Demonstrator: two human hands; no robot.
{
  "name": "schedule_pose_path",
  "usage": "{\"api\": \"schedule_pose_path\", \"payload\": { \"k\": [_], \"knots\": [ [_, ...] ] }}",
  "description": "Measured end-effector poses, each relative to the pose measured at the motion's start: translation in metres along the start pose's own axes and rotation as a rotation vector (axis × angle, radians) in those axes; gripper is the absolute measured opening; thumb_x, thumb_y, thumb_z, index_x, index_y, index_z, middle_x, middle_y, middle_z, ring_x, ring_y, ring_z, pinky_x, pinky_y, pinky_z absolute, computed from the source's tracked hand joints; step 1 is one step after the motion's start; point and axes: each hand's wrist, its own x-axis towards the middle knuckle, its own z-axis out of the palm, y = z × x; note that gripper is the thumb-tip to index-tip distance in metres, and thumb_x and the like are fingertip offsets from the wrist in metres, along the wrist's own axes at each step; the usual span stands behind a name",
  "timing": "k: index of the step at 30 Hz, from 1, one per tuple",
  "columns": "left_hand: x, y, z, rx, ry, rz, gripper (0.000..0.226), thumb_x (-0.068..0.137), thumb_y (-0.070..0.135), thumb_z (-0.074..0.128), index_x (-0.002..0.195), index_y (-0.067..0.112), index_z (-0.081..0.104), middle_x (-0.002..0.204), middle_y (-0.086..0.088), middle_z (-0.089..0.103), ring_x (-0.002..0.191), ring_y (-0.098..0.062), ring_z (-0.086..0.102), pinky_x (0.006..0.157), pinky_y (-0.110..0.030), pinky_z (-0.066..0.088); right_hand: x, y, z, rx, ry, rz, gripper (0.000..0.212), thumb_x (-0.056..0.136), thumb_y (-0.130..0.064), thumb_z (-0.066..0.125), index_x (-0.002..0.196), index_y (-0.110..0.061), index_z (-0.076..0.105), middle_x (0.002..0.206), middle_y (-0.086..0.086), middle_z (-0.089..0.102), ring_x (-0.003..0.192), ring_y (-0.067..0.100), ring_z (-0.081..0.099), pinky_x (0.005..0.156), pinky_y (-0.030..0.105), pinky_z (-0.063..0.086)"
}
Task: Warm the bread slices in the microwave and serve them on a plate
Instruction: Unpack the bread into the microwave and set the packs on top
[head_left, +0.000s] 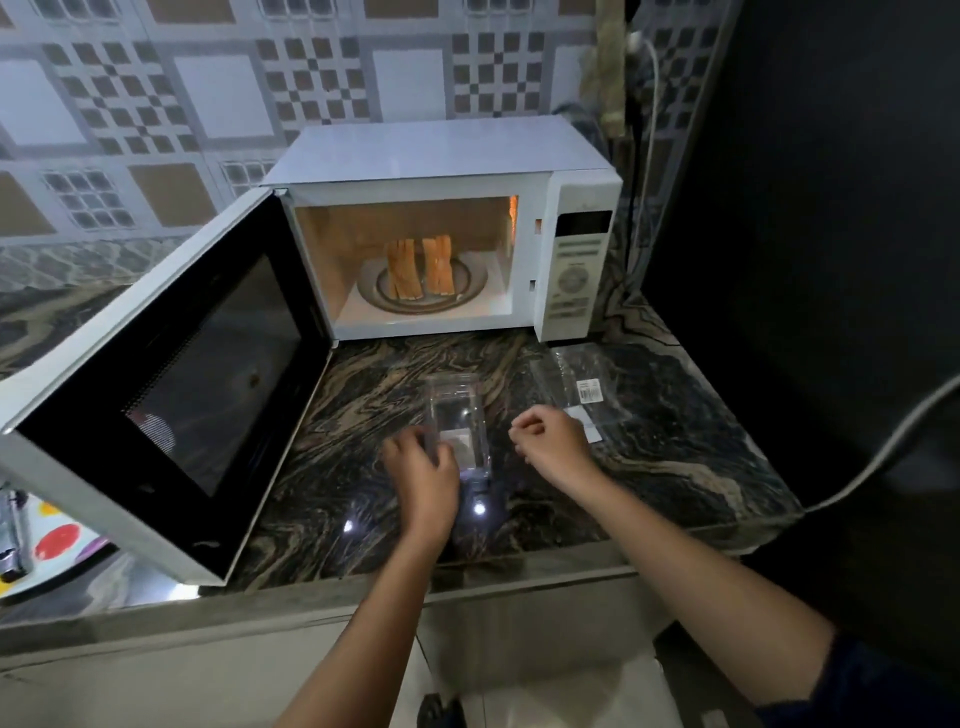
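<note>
while the microwave (441, 228) stands with its door (156, 384) swung wide at nine o'clock, the bread slices (421, 267) stand upright on edge on the turntable (470, 283) inside, at twelve o'clock from the hands. the left hand (423, 475) curls around the near edge of a clear plastic container (457, 421) on the marble counter (675, 441); the right hand (553, 441) hangs loosely curled just beside it, at three o'clock, holding nothing. the slices look light, soft and crumbly, probably warm, so pinching them gently by the crusts seems wisest.
</note>
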Motion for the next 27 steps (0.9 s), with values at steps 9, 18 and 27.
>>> {"api": "schedule_pose_path", "payload": {
  "k": [9, 18, 27],
  "knots": [
    [-0.014, 0.041, 0.059, -0.153, -0.446, -0.098, 0.033, 0.095, 0.043, 0.042, 0.097, 0.011, 0.050, 0.088, -0.005, 0.057, 0.082, -0.019, 0.053, 0.067, -0.030, 0.039, 0.013, 0.034, -0.078, 0.132, 0.491, 0.006, 0.023, 0.089, -0.024, 0.059, 0.104, -0.008, 0.055, 0.103, 0.010, 0.058, 0.096, 0.023, 0.056, 0.080, 0.033, 0.047],
    [-0.014, 0.041, 0.111, -0.448, -0.648, -0.563, 0.046, 0.088, 0.047, 0.055, 0.117, 0.012, 0.046, 0.105, -0.019, 0.057, 0.091, -0.028, 0.062, 0.086, -0.036, 0.054, 0.029, 0.087, -0.081, 0.364, 0.166, 0.488, 0.041, 0.089, -0.046, 0.054, 0.107, -0.009, 0.051, 0.104, 0.010, 0.055, 0.108, 0.030, 0.057, 0.090, 0.039, 0.047],
    [-0.009, 0.031, 0.121, -0.559, -0.547, -0.622, 0.011, 0.088, -0.001, 0.057, 0.078, -0.002, 0.056, 0.061, -0.012, 0.063, 0.066, -0.020, 0.060, 0.052, -0.016, 0.053, 0.038, 0.090, -0.077, 0.438, 0.088, 0.525, 0.009, 0.093, -0.003, 0.050, 0.091, 0.002, 0.058, 0.082, 0.014, 0.061, 0.075, 0.021, 0.061, 0.073, 0.028, 0.050]
  ]
}}
